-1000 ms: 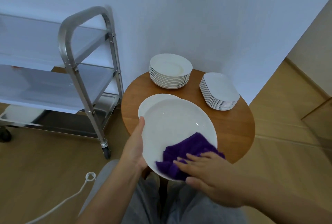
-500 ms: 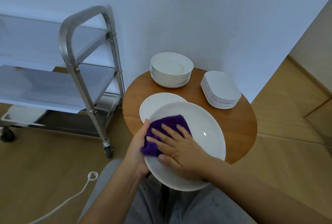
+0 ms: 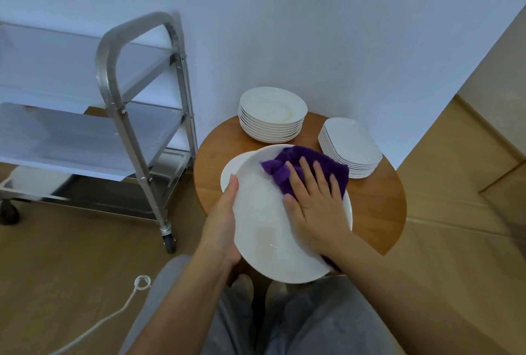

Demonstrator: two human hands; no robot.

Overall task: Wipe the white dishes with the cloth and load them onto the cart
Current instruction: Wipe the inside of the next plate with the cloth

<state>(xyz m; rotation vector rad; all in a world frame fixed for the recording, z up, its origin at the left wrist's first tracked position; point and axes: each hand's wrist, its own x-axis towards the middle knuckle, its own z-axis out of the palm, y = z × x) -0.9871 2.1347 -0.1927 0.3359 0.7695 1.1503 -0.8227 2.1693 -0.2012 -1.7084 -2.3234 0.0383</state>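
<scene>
My left hand (image 3: 225, 221) grips the left rim of a large white plate (image 3: 262, 229), held tilted over the near edge of the round wooden table (image 3: 375, 206). With straight fingers, my right hand (image 3: 316, 206) presses a purple cloth (image 3: 299, 164) flat against the plate's upper right part. Behind the held plate, another white plate (image 3: 229, 172) lies on the table, mostly hidden. A stack of round deep plates (image 3: 271, 114) and a stack of squarish plates (image 3: 350, 147) stand at the back of the table. The steel cart (image 3: 136, 115) stands to the left.
The cart has several shelves and castor wheels (image 3: 170, 243); a white dish (image 3: 34, 181) lies on its bottom shelf. A white cord (image 3: 113, 315) trails on the wooden floor at lower left. My grey-trousered legs fill the bottom. A white wall stands behind the table.
My right hand has swept the cloth from the plate's near edge, across its left side, up to its far right part. The left hand keeps its hold on the rim.
</scene>
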